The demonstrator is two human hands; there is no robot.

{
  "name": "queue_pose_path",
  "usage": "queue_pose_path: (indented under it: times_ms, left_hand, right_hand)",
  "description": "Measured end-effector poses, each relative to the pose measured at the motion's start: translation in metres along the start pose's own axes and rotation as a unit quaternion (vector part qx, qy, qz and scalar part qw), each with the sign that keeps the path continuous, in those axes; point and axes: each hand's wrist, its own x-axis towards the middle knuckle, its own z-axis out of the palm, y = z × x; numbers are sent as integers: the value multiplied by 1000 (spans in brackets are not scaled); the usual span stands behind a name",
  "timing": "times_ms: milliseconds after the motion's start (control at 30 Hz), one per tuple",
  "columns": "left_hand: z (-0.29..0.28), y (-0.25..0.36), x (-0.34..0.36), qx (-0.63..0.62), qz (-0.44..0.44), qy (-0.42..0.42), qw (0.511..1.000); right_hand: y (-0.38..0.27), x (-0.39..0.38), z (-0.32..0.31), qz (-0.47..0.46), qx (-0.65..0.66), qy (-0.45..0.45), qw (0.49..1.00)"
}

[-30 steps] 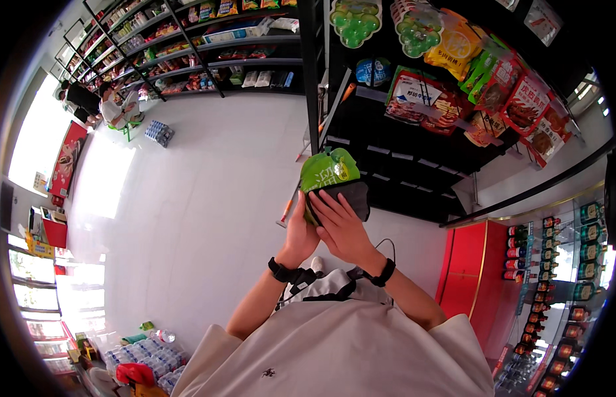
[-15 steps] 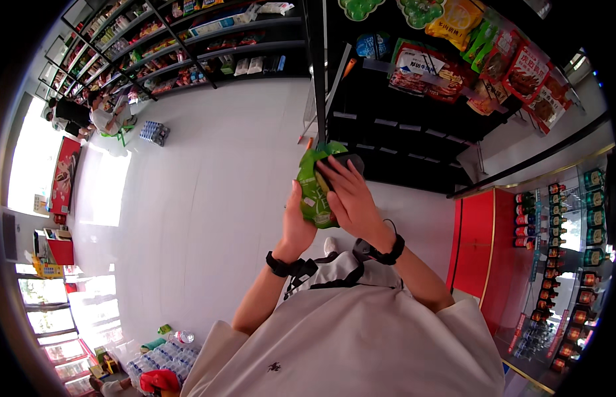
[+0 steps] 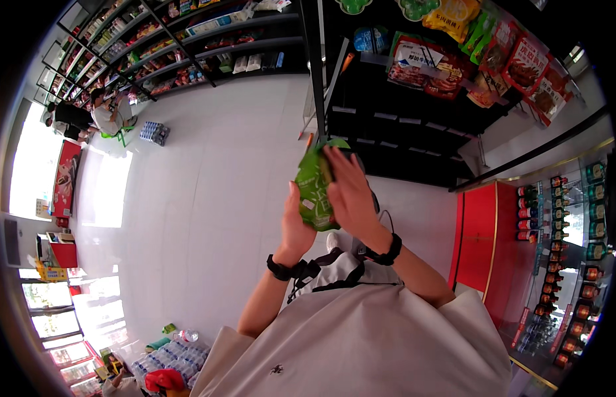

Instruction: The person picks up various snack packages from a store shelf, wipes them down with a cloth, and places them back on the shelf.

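Note:
A shiny green snack pouch (image 3: 312, 192) with pale print is held upright in front of me, over the floor. My left hand (image 3: 297, 228) grips its lower left side, with the thumb pointing up along the edge. Against the pouch's right side lies my right hand (image 3: 351, 198), its fingers stretched out and slightly apart. A black thing shows behind the right hand; its kind is hidden. Black bands with small devices circle both wrists.
Ahead stands a black rack (image 3: 400, 142) with hanging snack bags (image 3: 430, 66). Glass shelves of bottles (image 3: 553, 264) and a red cabinet (image 3: 478, 241) are at right. Packs of bottled water (image 3: 169, 364) lie lower left. People (image 3: 106, 119) sit far left near stocked shelves (image 3: 169, 53).
My right hand has turned to a more upright angle against the pouch, and less of the black thing behind it shows. The left hand keeps its grip.

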Motion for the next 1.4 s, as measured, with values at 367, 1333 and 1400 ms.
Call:
queue_pose_path:
  times_ms: [367,1333,1400]
  left_hand:
    - [0,17,-2,-120,-20,-46,991]
    - [-10,17,9,66,18,65,996]
    - [-13,14,12,113,40,92,989]
  right_hand:
    - [-3,-14,2,-7,-41,-50,998]
    - [41,-38,19,322,381,107,860]
    - [37,-39,18,334,388,115,851]
